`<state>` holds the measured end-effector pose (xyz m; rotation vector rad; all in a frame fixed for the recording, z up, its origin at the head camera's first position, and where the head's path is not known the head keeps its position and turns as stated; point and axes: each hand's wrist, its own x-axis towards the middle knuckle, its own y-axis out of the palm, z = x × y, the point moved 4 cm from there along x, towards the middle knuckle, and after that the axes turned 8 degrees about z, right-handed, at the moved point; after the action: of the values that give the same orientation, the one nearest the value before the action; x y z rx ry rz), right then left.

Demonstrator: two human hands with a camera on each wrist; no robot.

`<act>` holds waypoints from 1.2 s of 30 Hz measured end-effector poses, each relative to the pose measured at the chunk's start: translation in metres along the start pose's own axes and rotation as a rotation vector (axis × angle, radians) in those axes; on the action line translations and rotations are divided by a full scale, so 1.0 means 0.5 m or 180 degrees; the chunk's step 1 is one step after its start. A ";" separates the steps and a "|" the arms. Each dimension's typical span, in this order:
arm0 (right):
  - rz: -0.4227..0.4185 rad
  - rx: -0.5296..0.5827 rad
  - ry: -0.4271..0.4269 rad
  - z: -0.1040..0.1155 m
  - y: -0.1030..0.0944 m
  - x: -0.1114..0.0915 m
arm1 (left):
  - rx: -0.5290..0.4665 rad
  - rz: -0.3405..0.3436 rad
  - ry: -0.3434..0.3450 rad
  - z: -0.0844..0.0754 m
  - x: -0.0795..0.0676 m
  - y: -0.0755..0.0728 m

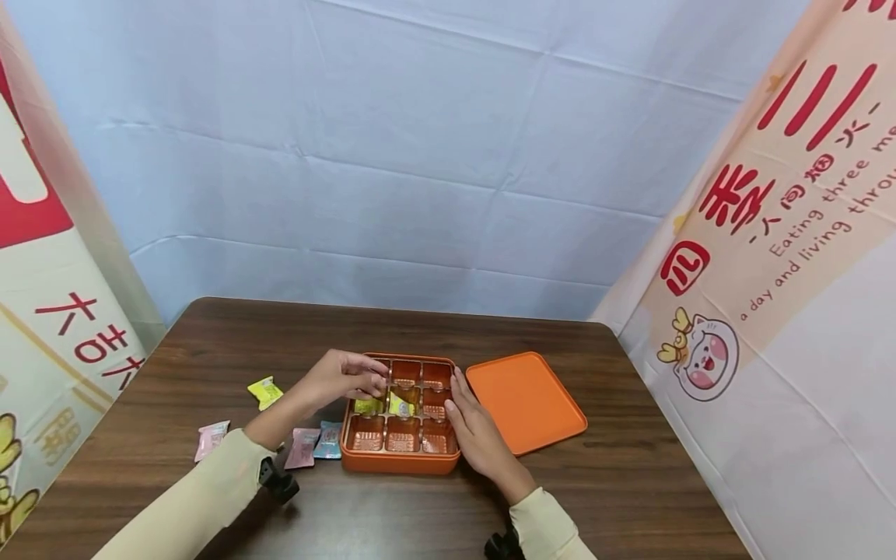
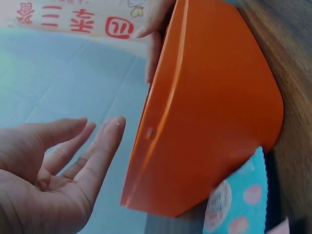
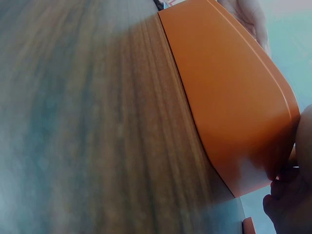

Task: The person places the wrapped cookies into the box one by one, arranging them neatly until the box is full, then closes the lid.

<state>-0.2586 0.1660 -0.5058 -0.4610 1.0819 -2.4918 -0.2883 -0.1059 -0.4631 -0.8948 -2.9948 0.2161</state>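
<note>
An orange box (image 1: 400,465) with a grid of clear compartments sits on the table. Wrapped yellow candies lie in its middle-row left (image 1: 367,406) and centre (image 1: 401,405) compartments. Over the box's upper left part hovers my left hand (image 1: 341,379); in the left wrist view its fingers (image 2: 105,146) are loosely bent with nothing between them, apart from the box wall (image 2: 219,92). My right hand (image 1: 480,429) rests along the box's right side with its fingers extended. In the right wrist view that hand (image 3: 292,195) touches the box's corner, partly cut off by the frame.
An orange lid (image 1: 528,400) lies right of the box. To the left are a blue candy (image 1: 328,440), a pink candy (image 1: 302,448), another pink candy (image 1: 211,439) and a yellow candy (image 1: 265,393). Hanging cloth (image 1: 392,171) stands behind the wooden table (image 1: 630,467).
</note>
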 end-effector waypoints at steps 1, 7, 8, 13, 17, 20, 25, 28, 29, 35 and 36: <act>0.0000 0.0007 -0.0003 0.000 0.001 0.001 | 0.0049 -0.0019 0.0012 0.000 -0.005 -0.003; 0.0008 0.0019 0.0014 0.002 0.003 0.002 | 0.0104 -0.0118 0.0026 0.009 -0.035 -0.021; 0.0010 0.0020 0.0003 0.002 0.002 0.002 | 0.0075 -0.0127 0.0030 0.010 -0.040 -0.022; 0.0005 0.0055 -0.0020 0.002 0.000 0.000 | 0.0177 -0.0166 0.0045 0.013 -0.066 -0.032; -0.0015 0.0041 -0.0053 0.001 -0.001 -0.002 | 0.0343 -0.0200 0.0017 0.014 -0.087 -0.040; -0.0001 0.0023 -0.0036 0.000 -0.002 -0.002 | 0.0419 -0.0190 -0.0004 0.013 -0.099 -0.044; -0.0006 0.0013 -0.0031 0.001 -0.004 -0.001 | 0.0477 -0.0123 -0.0008 0.015 -0.115 -0.052; -0.0012 0.0016 -0.0055 0.003 -0.004 -0.002 | 0.0556 -0.0090 -0.0009 0.024 -0.125 -0.057; -0.0001 0.0018 -0.0041 0.002 -0.003 -0.002 | 0.0569 -0.0073 -0.0009 0.028 -0.128 -0.059; 0.0008 0.0033 -0.0027 0.002 0.001 -0.003 | 0.0719 0.0029 -0.0048 0.048 -0.149 -0.062; -0.0001 0.0042 -0.0033 0.002 0.001 -0.003 | 0.0777 0.0037 -0.0066 0.050 -0.151 -0.063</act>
<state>-0.2569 0.1660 -0.5057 -0.4699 1.0610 -2.4927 -0.2433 -0.1765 -0.4813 -0.8878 -2.8962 0.5792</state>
